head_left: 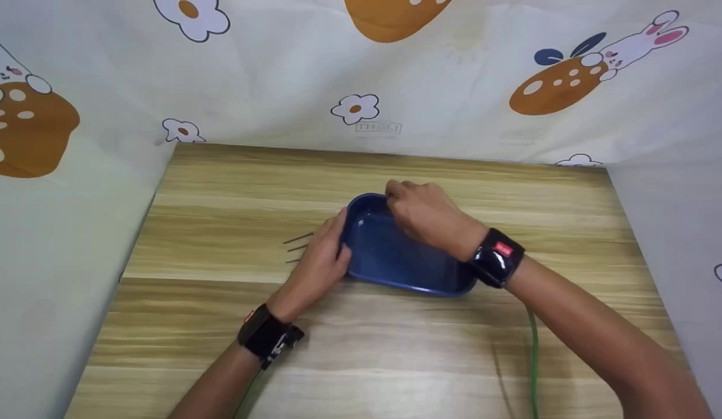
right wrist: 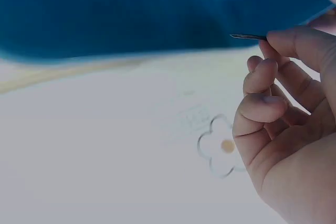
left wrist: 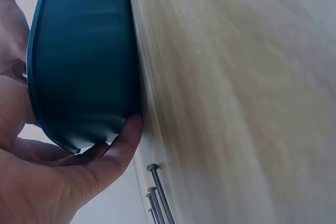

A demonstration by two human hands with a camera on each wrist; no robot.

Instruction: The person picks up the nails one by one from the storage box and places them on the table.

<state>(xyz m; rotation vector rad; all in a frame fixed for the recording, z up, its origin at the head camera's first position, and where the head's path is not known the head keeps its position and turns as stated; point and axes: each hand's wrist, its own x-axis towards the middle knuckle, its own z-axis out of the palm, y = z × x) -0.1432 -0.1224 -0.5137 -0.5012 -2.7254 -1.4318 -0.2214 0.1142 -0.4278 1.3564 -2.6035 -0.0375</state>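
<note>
A dark blue rectangular tray (head_left: 390, 253) with raised walls stands on the wooden table. My left hand (head_left: 323, 256) grips its left end, with the thumb low against the wall in the left wrist view. Over the tray's far side is my right hand (head_left: 427, 215). Its thumb and index finger pinch a thin dark nail (right wrist: 248, 36), whose pointed tip sticks out in the right wrist view; the head view hides this nail. Several more nails (head_left: 298, 238) lie side by side on the table, just left of my left hand; their flat heads show in the left wrist view.
The wood-grain table (head_left: 221, 326) meets a printed cloth backdrop (head_left: 279, 87) at the back and sides. A green cable (head_left: 534, 361) hangs below the right forearm. Both wrists wear black bands (head_left: 497, 258).
</note>
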